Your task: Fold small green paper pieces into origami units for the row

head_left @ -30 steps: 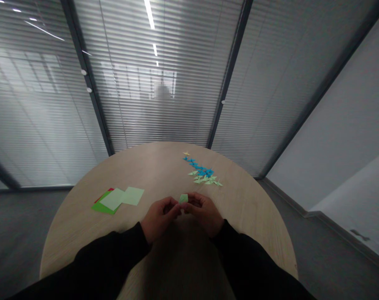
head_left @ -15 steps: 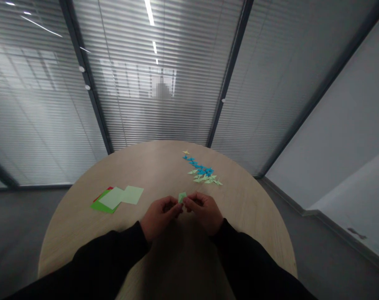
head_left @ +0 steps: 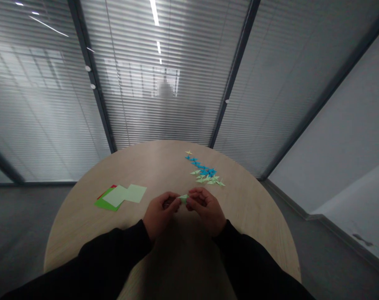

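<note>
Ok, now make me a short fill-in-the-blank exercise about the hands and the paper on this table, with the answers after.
1. Between the left hand and the right hand is a small folded paper coloured pale ____.
2. The flat sheets lie on the person's ____ side of the table.
3. The folded piece farthest from the person is ____.
4. The sleeves are ____.

Missing words: green; left; yellow; black.

Window: grey, horizontal-slatted blinds (head_left: pixel 189 121) are hanging between dark, straight bars (head_left: pixel 232 79).
Right: a flat, pale-grey wall (head_left: pixel 348 162) is rising beside dark-grey flooring (head_left: pixel 320 258).
Centre: a round, pale-wood table (head_left: pixel 258 204) is standing.
</note>
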{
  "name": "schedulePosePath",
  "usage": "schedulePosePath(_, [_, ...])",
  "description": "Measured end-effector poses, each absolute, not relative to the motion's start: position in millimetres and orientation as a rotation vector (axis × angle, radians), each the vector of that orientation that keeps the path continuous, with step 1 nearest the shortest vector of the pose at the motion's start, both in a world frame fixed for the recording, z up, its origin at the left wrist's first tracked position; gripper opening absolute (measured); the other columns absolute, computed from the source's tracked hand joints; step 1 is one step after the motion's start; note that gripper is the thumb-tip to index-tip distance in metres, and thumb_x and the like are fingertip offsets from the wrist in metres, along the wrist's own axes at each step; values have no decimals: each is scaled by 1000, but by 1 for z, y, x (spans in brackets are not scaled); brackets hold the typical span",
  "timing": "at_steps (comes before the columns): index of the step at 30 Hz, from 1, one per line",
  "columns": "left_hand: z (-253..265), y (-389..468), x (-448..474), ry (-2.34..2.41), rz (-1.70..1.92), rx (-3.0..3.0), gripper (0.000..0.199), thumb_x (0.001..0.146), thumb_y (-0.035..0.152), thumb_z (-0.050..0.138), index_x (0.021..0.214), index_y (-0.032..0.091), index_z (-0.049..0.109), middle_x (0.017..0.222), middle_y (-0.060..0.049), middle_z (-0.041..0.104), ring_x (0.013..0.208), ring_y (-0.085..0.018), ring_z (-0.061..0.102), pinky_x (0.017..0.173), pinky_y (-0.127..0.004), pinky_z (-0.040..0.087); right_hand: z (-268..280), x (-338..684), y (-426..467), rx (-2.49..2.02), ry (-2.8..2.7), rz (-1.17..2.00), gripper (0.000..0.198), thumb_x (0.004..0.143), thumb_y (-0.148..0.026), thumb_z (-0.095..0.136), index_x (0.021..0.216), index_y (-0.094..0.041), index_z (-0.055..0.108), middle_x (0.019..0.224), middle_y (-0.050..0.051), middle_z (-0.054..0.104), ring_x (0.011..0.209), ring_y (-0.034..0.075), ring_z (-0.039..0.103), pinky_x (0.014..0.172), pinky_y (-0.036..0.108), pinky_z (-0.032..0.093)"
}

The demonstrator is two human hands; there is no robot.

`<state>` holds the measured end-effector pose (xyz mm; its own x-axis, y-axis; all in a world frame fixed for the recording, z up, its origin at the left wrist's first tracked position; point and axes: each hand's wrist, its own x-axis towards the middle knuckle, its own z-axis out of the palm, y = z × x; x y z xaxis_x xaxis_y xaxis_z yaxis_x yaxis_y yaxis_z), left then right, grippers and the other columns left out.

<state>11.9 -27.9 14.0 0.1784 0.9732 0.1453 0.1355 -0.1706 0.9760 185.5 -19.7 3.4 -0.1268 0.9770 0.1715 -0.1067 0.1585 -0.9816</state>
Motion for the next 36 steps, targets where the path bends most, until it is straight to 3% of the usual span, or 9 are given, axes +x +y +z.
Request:
schedulePosePath(6, [9, -26, 16, 978, 1225, 1267, 34, 77, 45, 67, 89, 14, 67, 76, -4, 66, 71, -17, 61, 71, -31, 49, 0, 174, -27, -925, -1390, 1194, 40, 77, -35, 73, 106, -22, 49, 75, -1, 68, 64, 16, 68, 62, 30, 53])
schedulePosePath(10, [7, -27, 17, 881, 1179, 1209, 31, 76, 43, 70, 85, 13, 67, 75, -3, 65, 71, -16, 60, 71, -30, 49, 1, 173, -30, -957, -1473, 1132, 28, 83, -37, 65, 103, -21, 52, 75, 0, 68, 61, 16, 68, 58, 29, 54])
schedulePosePath(14, [7, -27, 16, 971, 1154, 1203, 34, 75, 45, 71, 85, 13, 68, 69, -2, 64, 66, -15, 59, 66, -28, 47, 8, 180, -31, -1065, -1679, 754, 23, 85, -34, 63, 105, -23, 61, 89, 4, 69, 66, 16, 67, 61, 30, 54])
schedulePosePath(18, [5, -27, 15, 951, 1144, 1173, 37, 75, 46, 72, 92, 13, 70, 73, -3, 65, 67, -14, 59, 66, -27, 47, 15, 186, -32, -997, -1908, 344, 16, 91, -29, 55, 96, -25, 70, 87, 5, 70, 77, 19, 65, 72, 32, 53])
schedulePosePath(24, [3, -27, 16, 926, 1148, 1147, 35, 75, 46, 72, 85, 13, 71, 69, -2, 64, 66, -14, 59, 67, -27, 48, 10, 187, -31, -986, -2047, 59, 21, 94, -25, 51, 101, -25, 71, 92, 7, 71, 84, 21, 65, 79, 34, 52])
schedulePosePath(36, [-1, -27, 17, 881, 1154, 1110, 34, 76, 44, 72, 89, 13, 73, 76, -4, 69, 71, -15, 61, 73, -29, 49, 18, 188, -37, -888, -2352, -533, 26, 96, -13, 45, 103, -21, 69, 90, 8, 70, 82, 22, 63, 71, 34, 51])
